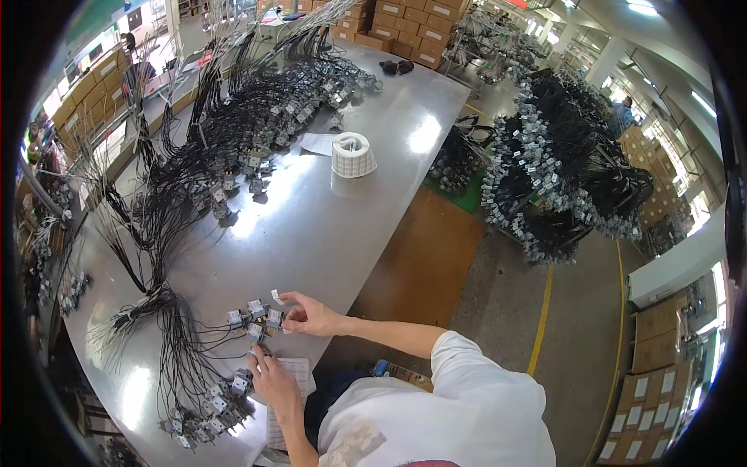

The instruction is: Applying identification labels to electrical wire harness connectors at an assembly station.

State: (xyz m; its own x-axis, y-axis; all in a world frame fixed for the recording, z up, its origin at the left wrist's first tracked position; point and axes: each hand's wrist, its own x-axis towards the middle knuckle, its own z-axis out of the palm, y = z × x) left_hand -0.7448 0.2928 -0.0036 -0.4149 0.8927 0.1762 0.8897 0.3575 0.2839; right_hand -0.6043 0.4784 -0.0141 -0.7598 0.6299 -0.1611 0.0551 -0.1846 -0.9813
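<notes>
My right hand (309, 316) is closed, with a small white label (275, 296) at its fingertips. Just left of it lies a small cluster of grey boxy cable connectors (256, 308) with white labels and thin black wires. My left hand (272, 380) pinches a connector at the near side of that cluster; its fingertips partly hide the part. Below and left of this hand sits a pile of more labelled connectors (219, 403), wired to a black cable bundle (161, 303). A printed white sheet (297, 372) lies partly under my left hand.
A roll of white labels (352, 156) stands farther up the metal table (311, 226). Many black cable bundles (233, 117) with connectors cover the far left side. Beyond the table's right edge, a rack (545, 171) is heaped with cables. Cardboard boxes (408, 29) are stacked behind.
</notes>
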